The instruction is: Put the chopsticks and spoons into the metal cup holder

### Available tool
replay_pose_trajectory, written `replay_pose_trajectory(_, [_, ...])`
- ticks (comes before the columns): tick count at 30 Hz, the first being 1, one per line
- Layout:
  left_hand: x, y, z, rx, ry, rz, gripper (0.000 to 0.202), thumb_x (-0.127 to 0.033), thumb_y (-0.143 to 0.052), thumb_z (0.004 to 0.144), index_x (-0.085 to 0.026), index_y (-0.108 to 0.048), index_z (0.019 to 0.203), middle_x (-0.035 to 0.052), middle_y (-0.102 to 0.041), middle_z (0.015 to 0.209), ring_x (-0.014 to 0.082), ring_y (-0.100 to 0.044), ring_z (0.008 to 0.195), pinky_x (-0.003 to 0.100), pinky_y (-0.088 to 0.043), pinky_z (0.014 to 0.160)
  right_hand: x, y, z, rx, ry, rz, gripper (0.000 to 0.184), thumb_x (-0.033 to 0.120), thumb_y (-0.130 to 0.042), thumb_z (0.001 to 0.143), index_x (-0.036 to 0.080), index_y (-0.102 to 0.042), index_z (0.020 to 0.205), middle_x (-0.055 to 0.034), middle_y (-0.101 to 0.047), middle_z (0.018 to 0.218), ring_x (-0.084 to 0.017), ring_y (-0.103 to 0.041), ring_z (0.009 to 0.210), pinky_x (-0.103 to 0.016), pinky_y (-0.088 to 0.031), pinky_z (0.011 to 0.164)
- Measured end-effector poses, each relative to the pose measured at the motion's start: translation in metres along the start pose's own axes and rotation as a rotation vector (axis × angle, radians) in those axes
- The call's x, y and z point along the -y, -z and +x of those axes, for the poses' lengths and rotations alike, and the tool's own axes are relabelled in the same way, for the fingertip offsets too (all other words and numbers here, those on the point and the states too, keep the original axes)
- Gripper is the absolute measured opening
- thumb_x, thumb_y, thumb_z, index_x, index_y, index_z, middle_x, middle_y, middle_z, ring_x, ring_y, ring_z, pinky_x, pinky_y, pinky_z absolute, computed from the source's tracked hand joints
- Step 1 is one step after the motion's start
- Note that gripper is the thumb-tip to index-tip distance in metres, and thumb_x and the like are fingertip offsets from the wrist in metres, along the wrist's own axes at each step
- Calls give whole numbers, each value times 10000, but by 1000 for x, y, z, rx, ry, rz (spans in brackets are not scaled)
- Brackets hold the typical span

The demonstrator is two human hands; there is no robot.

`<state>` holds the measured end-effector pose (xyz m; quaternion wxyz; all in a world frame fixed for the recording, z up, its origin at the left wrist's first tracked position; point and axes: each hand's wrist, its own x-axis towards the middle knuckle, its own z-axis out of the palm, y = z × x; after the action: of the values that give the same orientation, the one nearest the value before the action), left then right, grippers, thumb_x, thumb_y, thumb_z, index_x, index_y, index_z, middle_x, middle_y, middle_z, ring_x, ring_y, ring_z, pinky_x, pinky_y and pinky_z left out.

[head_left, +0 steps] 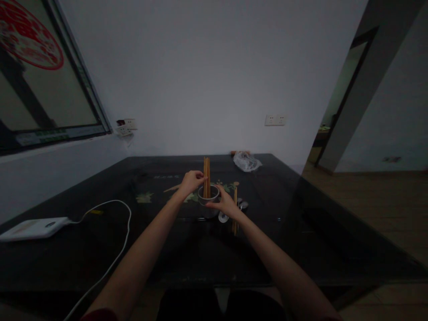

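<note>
A bundle of wooden chopsticks (207, 178) stands upright in a round metal cup (208, 203) on the dark table. My left hand (193, 180) is closed at the left side of the bundle, its fingertips on the chopsticks. Around the cup's right side curves my right hand (224, 203), thumb low in front and fingers at the rim. More chopsticks (235, 225) lie on the table, partly hidden behind my right wrist. Beside them are shiny metal pieces, perhaps spoons (223, 217), also partly covered by that hand.
A crumpled clear plastic bag (246, 162) lies at the table's back edge. To the left, a white power bank (35, 228) has a white cable (129, 223) running toward the front edge. The dark glossy table (274, 249) meets the wall, which carries sockets (274, 120).
</note>
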<state>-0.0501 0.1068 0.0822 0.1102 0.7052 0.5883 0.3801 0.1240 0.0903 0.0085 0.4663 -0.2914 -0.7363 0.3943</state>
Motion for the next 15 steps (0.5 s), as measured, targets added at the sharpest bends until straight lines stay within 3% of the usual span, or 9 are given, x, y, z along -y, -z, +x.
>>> replay_pose_trajectory(4, [6,-3,0,-13,1,-52,246,-368,-625,741,-137,-685,804,83,-702,780,210,-647,735,283,-463,671,-6,0,1,7,9,-6,747,296,-813,551,182,-476,1208,-97,-564,1202,-237,-538,1126,-390,-401,988])
replay_pose_trajectory(7, [15,-6,-2,-79,-3,-159,310,-382,-627,746,-138,-652,937,86,-688,842,202,-641,776,301,-478,729,-9,-1,1,-7,-7,-6,796,300,-816,545,186,-448,1242,-107,-533,1250,-246,-518,1156,-408,-381,1011])
replay_pose_trajectory(11, [28,-15,-13,-151,64,-459,426,-400,-619,758,-170,-556,1112,86,-652,975,196,-619,896,316,-495,758,-12,-2,1,-5,-34,4,868,312,-814,548,200,-393,1299,-112,-505,1293,-260,-486,1197,-438,-344,1042])
replay_pose_trajectory(15, [32,-25,-38,-147,225,-809,403,-452,-561,806,-175,-552,1098,118,-614,1120,210,-593,1018,319,-482,810,-12,-2,0,4,-9,15,873,343,-809,557,203,-387,1308,-109,-501,1299,-252,-474,1211,-425,-340,1048])
